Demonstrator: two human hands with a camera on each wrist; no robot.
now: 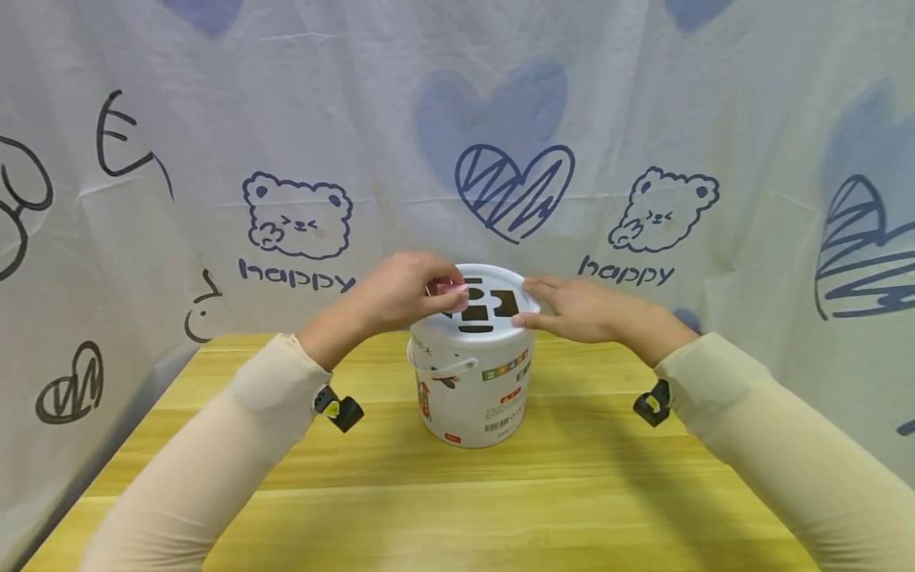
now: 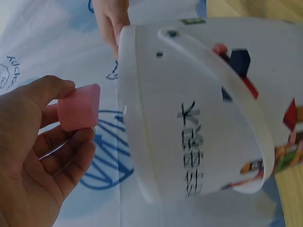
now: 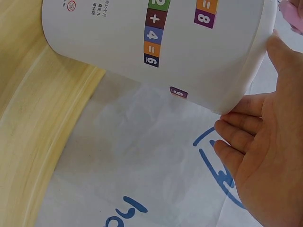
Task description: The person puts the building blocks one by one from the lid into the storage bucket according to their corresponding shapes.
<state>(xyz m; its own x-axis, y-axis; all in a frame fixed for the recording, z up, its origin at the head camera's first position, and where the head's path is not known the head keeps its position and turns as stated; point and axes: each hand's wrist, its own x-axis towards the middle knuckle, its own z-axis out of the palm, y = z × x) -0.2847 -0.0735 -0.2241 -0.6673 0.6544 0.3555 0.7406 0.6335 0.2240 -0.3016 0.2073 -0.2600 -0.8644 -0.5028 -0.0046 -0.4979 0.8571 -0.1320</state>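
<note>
A white bucket (image 1: 468,397) stands upright on the table, its white lid (image 1: 493,334) cut with several dark shaped holes. Above the lid's left side my left hand (image 1: 411,290) pinches a pink block (image 2: 79,108) between thumb and fingers. In the left wrist view that block is apart from the lid, and one face of it looks curved. My right hand (image 1: 579,308) rests against the right rim of the lid, thumb and fingers spread along the edge, as the right wrist view also shows. The bucket's white handle (image 2: 227,80) hangs down on its left side.
The yellow wooden table (image 1: 343,508) extends around the bucket. Behind it and at both sides hangs a pale cloth (image 1: 400,159) printed with hearts and bears. Small black wrist devices sit under both sleeves.
</note>
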